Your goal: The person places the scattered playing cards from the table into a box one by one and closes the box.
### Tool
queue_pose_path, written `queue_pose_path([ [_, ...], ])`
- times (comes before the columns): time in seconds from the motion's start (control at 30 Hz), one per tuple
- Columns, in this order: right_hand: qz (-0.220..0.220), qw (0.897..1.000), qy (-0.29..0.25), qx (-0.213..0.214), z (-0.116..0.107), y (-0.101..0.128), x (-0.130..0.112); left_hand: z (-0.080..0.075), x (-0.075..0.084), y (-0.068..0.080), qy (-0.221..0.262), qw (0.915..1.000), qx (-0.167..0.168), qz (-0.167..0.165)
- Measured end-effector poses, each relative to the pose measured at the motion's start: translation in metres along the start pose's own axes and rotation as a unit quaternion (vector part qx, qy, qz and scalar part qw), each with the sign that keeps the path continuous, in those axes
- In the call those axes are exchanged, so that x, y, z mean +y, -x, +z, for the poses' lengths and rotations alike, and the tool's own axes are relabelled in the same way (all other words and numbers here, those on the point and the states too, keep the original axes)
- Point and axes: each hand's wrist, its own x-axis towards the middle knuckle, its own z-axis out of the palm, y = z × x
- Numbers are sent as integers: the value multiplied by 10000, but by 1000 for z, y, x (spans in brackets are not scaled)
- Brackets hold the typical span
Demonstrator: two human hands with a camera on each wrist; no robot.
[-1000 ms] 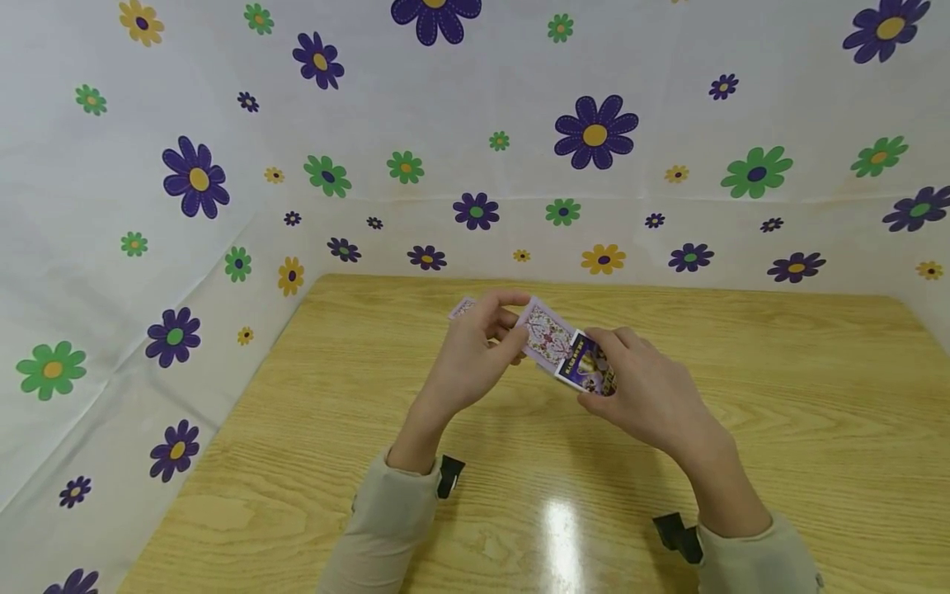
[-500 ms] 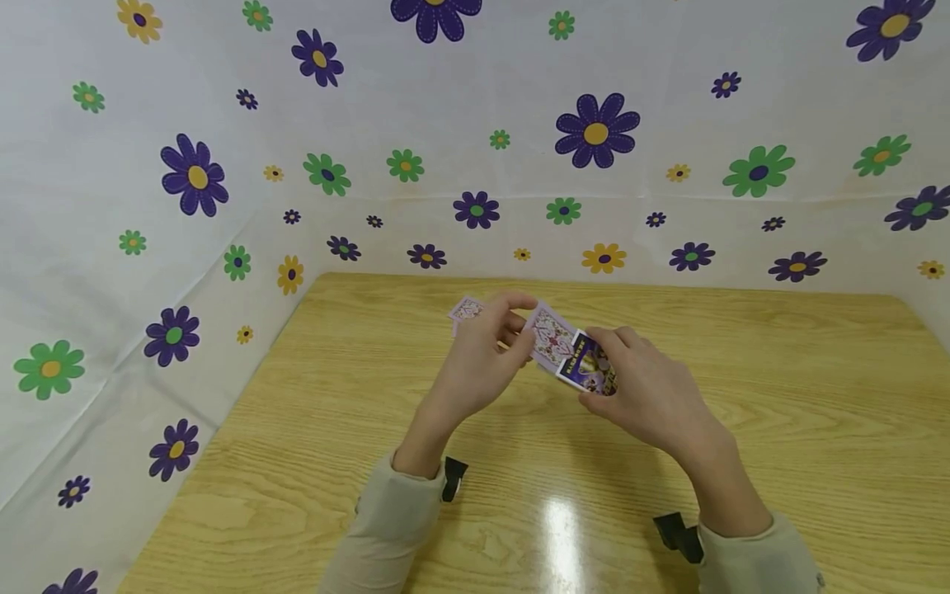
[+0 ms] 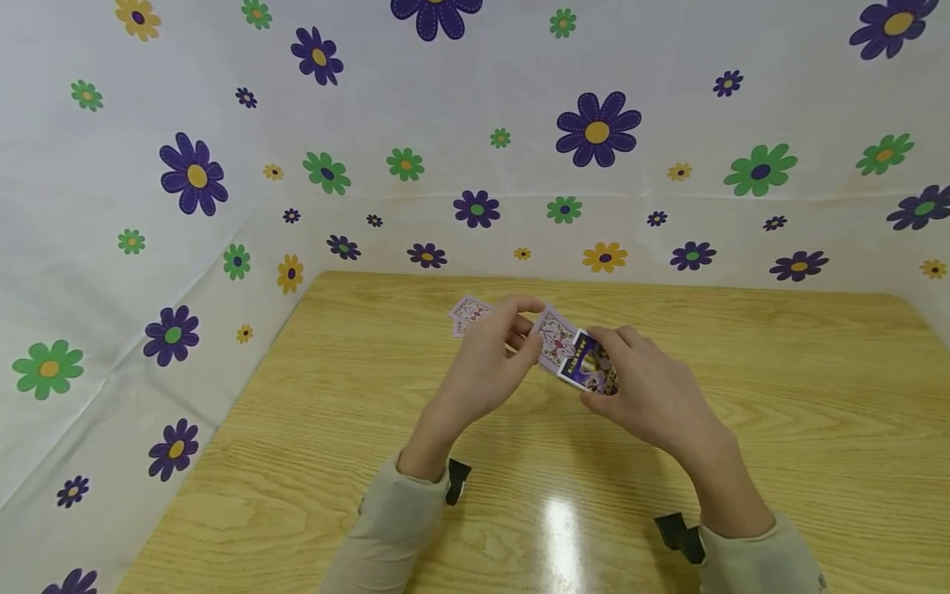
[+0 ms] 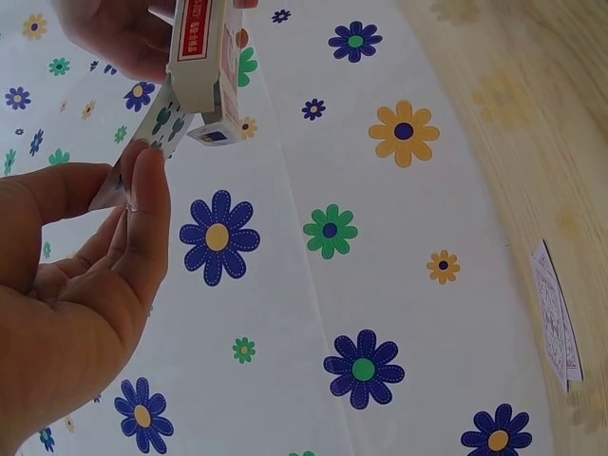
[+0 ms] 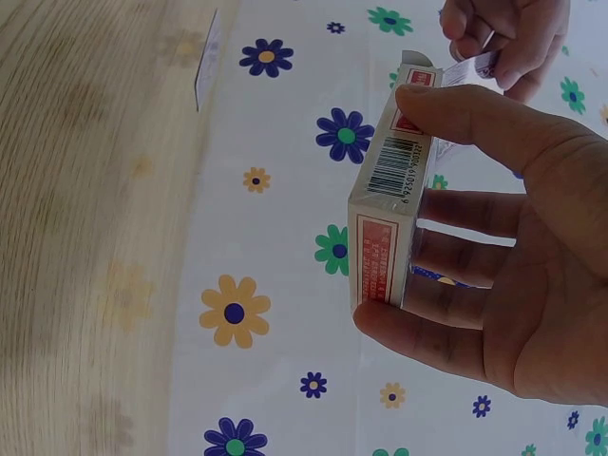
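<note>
My right hand (image 3: 656,392) grips a small playing-card box (image 3: 590,363), its thumb and fingers on opposite narrow sides. In the right wrist view the box's edge with a barcode (image 5: 391,171) faces the camera. The left hand (image 3: 493,355) pinches a playing card (image 3: 557,338) by its outer end, and the card's other end is inside the box's mouth. Its patterned pink back shows in the head view, its printed face in the left wrist view. An end flap (image 4: 217,131) of the box stands out beside the card. The hands are held above the table.
Two patterned cards (image 3: 471,310) lie overlapping on the wooden table (image 3: 334,396), behind the left hand and partly hidden by it. A white flower-print cloth (image 3: 416,99) rises along the table's back and left edges.
The left hand has moved right toward the box, and less of the card sticks out of it. More of the cards on the table shows. The right hand has stayed nearly still.
</note>
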Motion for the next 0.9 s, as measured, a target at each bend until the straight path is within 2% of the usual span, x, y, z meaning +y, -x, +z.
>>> queue_pose_path([
  [0.47,6,10000,-11,6,-1,0,0,8,0,0,-151,9998,-87,-16],
  [0.9,32,10000,3,-16,-2,1,0,12,2,-1,-570,9981,48,238],
])
